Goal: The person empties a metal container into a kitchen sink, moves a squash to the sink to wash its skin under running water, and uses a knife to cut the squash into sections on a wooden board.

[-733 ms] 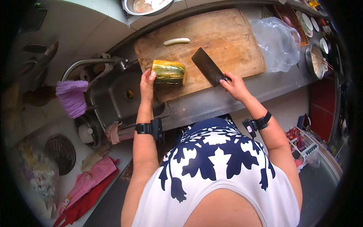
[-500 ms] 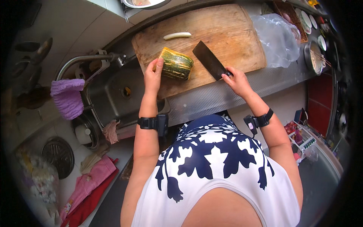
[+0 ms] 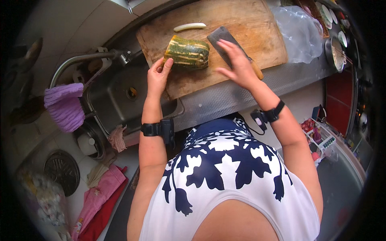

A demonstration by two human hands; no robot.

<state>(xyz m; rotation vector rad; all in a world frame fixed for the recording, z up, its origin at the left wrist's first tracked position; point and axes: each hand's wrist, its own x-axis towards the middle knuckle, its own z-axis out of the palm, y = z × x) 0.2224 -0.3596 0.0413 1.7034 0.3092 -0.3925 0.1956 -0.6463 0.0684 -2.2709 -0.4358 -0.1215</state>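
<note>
Striped squash (image 3: 187, 52) is sitting at left part of cutting board (image 3: 245, 24) — left hand (image 3: 158, 76) is pinching its left end, thumb against fingers; right hand (image 3: 240, 66) is hovering over cleaver (image 3: 222, 40), fingers spread, contact unclear — pale strip (image 3: 189, 27) is lying behind squash, plastic bag (image 3: 299, 34) is resting right of board, sink (image 3: 116, 106) is showing at left

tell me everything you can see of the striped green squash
The squash is a thick, roughly cylindrical piece with dark-green rind, streaked lengthwise in pale yellow. An orange-yellow edge shows at its left end, where the left hand grips it. It is on its side over the left part of the wooden cutting board; whether the held end is lifted is unclear.
</note>
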